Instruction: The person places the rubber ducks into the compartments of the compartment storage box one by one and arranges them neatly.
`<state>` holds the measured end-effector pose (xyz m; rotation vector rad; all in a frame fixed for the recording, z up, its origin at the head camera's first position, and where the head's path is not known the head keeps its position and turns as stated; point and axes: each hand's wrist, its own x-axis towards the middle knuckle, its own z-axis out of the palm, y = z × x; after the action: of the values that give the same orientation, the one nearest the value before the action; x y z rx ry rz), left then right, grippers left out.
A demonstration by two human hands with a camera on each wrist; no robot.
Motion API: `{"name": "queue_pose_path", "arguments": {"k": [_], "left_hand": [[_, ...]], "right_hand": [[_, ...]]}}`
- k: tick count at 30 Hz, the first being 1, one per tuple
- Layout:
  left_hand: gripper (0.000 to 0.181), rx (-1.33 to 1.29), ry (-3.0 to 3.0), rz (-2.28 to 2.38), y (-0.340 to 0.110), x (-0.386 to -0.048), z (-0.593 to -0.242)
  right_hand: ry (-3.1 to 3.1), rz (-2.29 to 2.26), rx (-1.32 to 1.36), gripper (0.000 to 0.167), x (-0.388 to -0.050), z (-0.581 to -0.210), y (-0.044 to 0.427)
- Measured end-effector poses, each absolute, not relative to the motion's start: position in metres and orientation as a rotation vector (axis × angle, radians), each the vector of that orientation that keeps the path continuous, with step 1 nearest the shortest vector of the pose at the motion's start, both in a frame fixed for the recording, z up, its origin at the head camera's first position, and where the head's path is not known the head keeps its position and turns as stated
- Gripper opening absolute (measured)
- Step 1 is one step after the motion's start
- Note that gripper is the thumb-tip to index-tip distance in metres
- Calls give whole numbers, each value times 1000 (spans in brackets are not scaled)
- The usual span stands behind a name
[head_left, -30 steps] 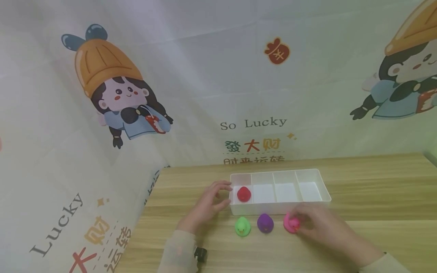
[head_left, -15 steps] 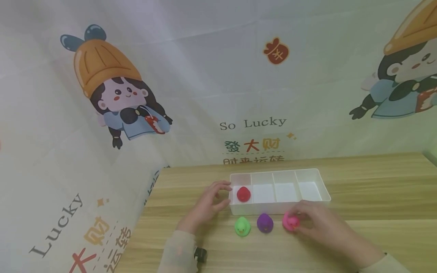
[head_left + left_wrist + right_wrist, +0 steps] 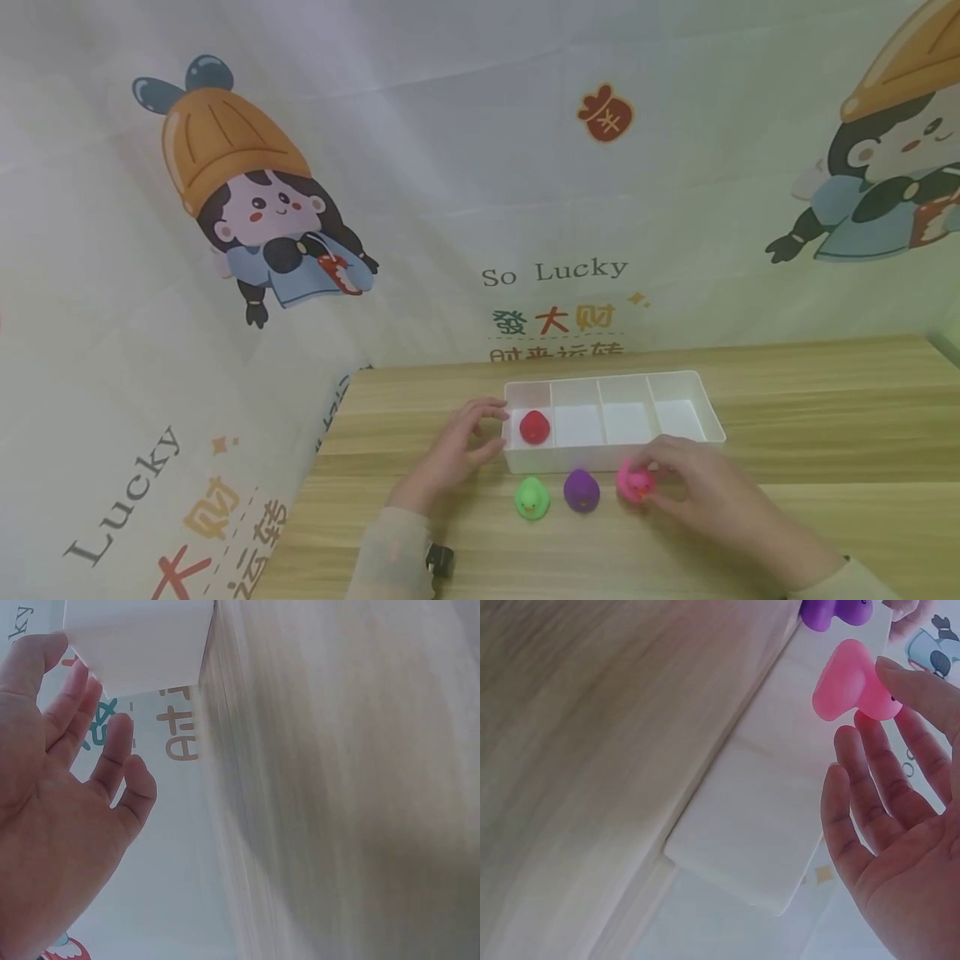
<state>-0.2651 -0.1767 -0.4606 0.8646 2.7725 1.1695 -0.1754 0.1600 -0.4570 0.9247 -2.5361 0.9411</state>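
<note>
Between thumb and fingertips, my right hand [image 3: 701, 483] pinches a pink duck [image 3: 632, 481] at the front wall of the white four-compartment tray [image 3: 600, 457]. The right wrist view also shows the pink duck [image 3: 847, 682] held at the fingertips of the right hand [image 3: 900, 817]. My left hand [image 3: 453, 450] touches the tray's left end with thumb and fingertips, as the left hand [image 3: 67, 802] does at the white tray wall [image 3: 142, 645]. A red duck [image 3: 534, 427] sits in the leftmost compartment. In front of the tray stand a green duck [image 3: 532, 498] and a purple duck [image 3: 581, 491].
A small black object [image 3: 440, 560] lies beside the left sleeve [image 3: 393, 554]. Behind the wooden table [image 3: 825, 417] hangs a printed cloth [image 3: 450, 167] with cartoon figures and lettering; it also runs along the table's left side.
My right hand and the pink duck have shifted slightly left and toward the tray. The left hand keeps its place at the tray's end.
</note>
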Motion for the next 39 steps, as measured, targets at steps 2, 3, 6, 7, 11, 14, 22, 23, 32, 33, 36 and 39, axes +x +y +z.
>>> {"name": "queue_pose_path", "arguments": {"k": [2,3,6,7,11,14,22,23,32,33,36,39], "left_hand": [[33,857,2772,1172,-176,-265,-460],[33,857,2771,1173,-176,-265,-460],[33,871,2769,1175,-177,-265,-460],[34,877,2769,1175,-177,-265,-460],[34,903,2766,1182,-177,-265,-461],[33,928,2760,1202,-177,-266,-460],[33,951,2757,1206,-175,-266,-458],[33,962,2759,1207,-175,-267,-459],[32,987,2767,1206,-178,-267,-461],[32,985,2767,1203,-178,-267,-461],[33,977,2767,1193,-178,-267,-461],[33,965,2763,1195,-177,-267,-461]], "right_hand": [[-2516,914,923,38,-175,-455,160],[-2506,909,925,39,-175,-454,159],[-2497,911,922,38,-174,-451,158],[-2503,917,915,38,-174,-450,158],[-2516,915,899,38,-175,-447,158],[-2497,892,902,39,-177,-445,159],[-2426,903,916,39,-179,-438,156],[-2425,906,915,38,-179,-437,155],[-2446,921,873,36,-184,-432,150],[-2448,921,871,36,-184,-432,150],[-2451,912,865,36,-185,-432,150],[-2456,908,855,36,-186,-432,150]]}}
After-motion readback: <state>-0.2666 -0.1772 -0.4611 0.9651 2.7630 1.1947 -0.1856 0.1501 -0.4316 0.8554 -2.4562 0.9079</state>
